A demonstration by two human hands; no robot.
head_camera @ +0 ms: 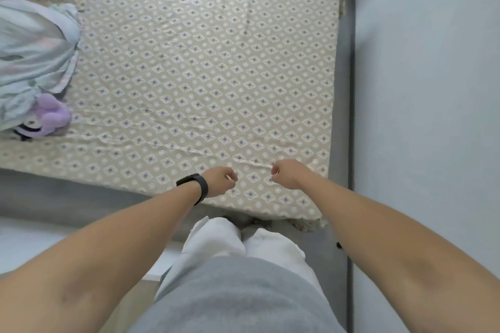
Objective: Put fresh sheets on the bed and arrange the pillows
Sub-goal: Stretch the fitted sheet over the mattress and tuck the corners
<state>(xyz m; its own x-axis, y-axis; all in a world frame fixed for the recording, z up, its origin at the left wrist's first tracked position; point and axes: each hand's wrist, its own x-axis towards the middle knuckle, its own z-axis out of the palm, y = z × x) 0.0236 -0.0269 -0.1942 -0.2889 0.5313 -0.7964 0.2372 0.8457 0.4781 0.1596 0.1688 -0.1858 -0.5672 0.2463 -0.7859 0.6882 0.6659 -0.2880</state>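
Patterned beige sheet [205, 67] spread over the mattress, reaching away from both hands; diamond-and-circle print, creased just ahead of the knuckles. Grey bed frame [345, 94] runs beyond the right hand, against a pale wall [427, 89]. Crumpled pale green bedding [35, 57] lies well off past the left hand, a purple plush toy [50, 115] tucked at its near edge. Left hand [220, 181], fingers curled, over the sheet; whether it pinches fabric, cannot tell. Right hand [288, 173] likewise curled, beside a raised fold; grip unclear. Black wristband [198, 186] on left wrist.
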